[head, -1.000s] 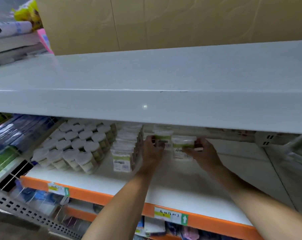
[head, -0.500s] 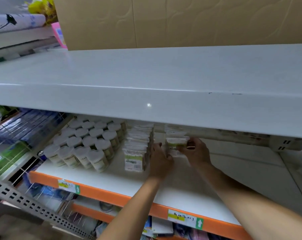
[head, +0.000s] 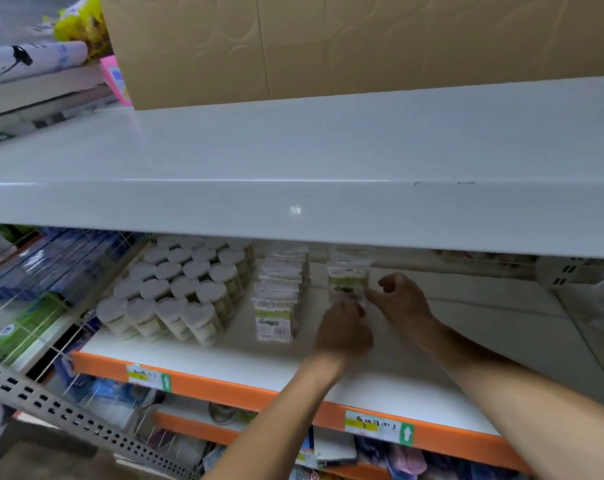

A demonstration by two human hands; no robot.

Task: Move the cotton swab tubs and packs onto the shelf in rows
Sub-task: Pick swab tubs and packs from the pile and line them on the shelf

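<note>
Cotton swab tubs with white lids stand in several rows at the left of the white shelf. Beside them runs a row of clear cotton swab packs with green labels. Further right, a second, shorter row of packs stands deeper in. My left hand is in front of this row, its curled fingers on the lower edge of the front pack. My right hand hovers just right of that pack, fingers loosely curled and holding nothing.
A deep white upper shelf overhangs and hides the back of the rows. A wire divider fences off blue and green packets on the left. The shelf's orange front edge carries price labels. Bare shelf lies to the right.
Both hands carried packs leftward and set them in the second row. My right hand has let go of its pack; my left hand moved to the row's front.
</note>
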